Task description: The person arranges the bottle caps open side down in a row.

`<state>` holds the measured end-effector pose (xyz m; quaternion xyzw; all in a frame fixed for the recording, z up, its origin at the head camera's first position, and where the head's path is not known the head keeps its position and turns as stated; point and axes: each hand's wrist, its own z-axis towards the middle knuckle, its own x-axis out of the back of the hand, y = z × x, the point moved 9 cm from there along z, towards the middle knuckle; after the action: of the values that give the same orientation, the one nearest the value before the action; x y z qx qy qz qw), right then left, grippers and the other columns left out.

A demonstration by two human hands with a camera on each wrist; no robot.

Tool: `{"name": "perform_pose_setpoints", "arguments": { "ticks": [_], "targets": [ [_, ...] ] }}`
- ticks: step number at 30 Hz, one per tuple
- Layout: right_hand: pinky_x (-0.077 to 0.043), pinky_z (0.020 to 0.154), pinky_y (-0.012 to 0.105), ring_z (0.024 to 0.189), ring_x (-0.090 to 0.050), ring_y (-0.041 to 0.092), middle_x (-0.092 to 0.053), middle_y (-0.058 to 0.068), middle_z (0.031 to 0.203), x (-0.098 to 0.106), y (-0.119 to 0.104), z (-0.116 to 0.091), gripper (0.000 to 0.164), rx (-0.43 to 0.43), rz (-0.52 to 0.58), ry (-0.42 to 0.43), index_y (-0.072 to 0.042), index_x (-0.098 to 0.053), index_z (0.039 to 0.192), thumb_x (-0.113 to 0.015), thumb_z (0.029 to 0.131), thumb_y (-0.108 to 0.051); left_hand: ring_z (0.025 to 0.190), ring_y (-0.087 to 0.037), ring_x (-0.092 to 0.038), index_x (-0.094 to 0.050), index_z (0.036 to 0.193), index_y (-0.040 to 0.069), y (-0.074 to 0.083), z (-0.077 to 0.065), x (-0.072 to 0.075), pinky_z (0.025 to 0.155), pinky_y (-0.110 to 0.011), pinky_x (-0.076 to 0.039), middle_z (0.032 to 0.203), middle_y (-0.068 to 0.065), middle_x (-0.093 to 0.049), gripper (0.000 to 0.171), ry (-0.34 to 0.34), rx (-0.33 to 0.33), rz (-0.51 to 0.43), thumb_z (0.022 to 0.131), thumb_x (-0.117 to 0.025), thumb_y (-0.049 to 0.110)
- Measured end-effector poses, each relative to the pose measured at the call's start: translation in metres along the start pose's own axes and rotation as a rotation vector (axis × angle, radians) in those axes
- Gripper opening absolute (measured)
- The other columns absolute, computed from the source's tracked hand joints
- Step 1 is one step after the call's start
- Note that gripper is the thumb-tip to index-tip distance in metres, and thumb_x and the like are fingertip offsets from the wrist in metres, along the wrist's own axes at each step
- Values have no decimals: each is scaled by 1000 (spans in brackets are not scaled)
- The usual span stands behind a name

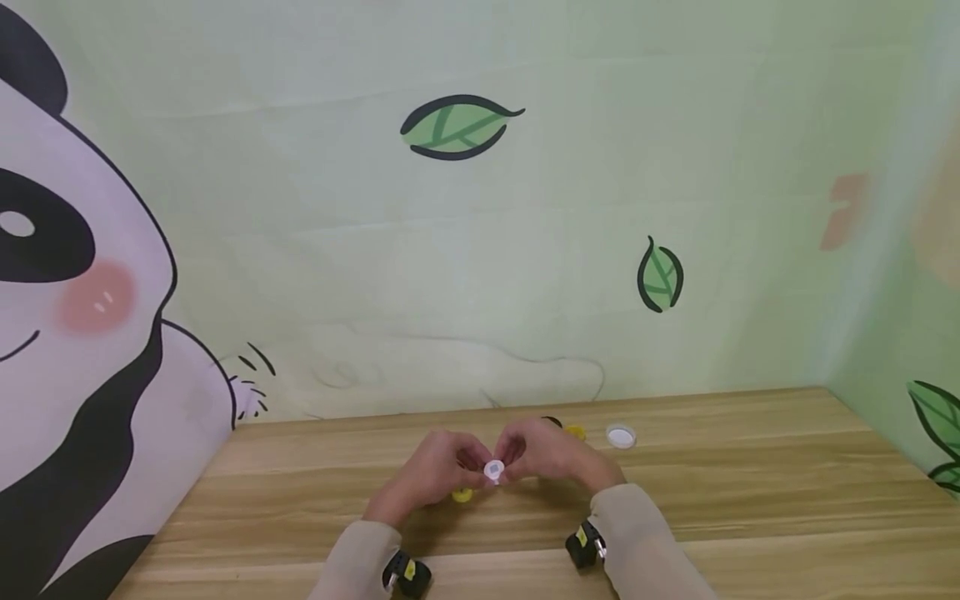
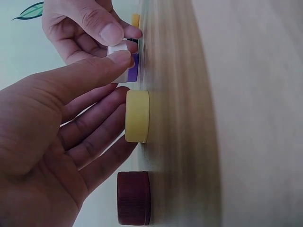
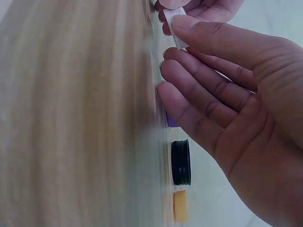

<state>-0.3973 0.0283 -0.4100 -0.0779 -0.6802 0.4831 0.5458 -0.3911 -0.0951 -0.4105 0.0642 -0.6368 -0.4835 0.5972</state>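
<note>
Sleeves (image 1: 652, 542), left grip (image 1: 438, 468), right grip (image 1: 546, 452), both pinching white cap (image 1: 493, 470)

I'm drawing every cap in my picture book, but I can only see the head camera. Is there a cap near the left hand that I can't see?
Observer: Yes! The left wrist view shows a dark red cap on the table, near the yellow cap.
Child: Ooh, red! Am I missing any other colour?
Observer: Purple. In the left wrist view, part of a purple cap peeks out beside the small white piece that the left hand and right hand pinch.
</note>
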Motion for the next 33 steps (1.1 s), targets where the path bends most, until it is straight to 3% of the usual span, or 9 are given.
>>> {"name": "perform_pose_setpoints", "arguments": {
  "ticks": [6, 14, 24, 33],
  "targets": [
    [-54, 75, 29, 82, -63, 12, -70, -4, 87, -1, -2, -3, 17, 10, 6, -16, -7, -74, 96, -87, 86, -3, 78, -8, -70, -79, 94, 6, 0, 1, -5, 70, -25, -57, 86, 2, -77, 15, -23, 2, -11, 84, -90, 5],
    [-53, 74, 29, 81, -63, 13, -70, -2, 87, -3, -1, -2, 19, 16, 23, -13, -7, -73, 94, -88, 85, -1, 76, -8, -68, -79, 92, 7, 2, 3, -6, 66, -25, -54, 85, 2, -77, 15, -24, -17, 53, 83, -91, 5],
    [-52, 71, 27, 79, -62, 12, -69, -4, 84, -4, 0, -3, 20, -5, 5, -19, -7, -72, 93, -89, 83, 0, 86, -14, -72, -80, 92, 9, 5, 5, -7, 79, -30, -55, 86, 4, -78, 20, -17, -44, 157, 78, -95, 10],
    [-53, 72, 28, 80, -62, 13, -68, -3, 85, -7, -1, -2, 19, -18, -18, -28, -9, -72, 93, -88, 85, -1, 90, -15, -70, -81, 90, 11, 3, 3, -6, 84, -36, -56, 86, 5, -77, 19, -32, -24, 181, 78, -96, 11]
  ]
}}
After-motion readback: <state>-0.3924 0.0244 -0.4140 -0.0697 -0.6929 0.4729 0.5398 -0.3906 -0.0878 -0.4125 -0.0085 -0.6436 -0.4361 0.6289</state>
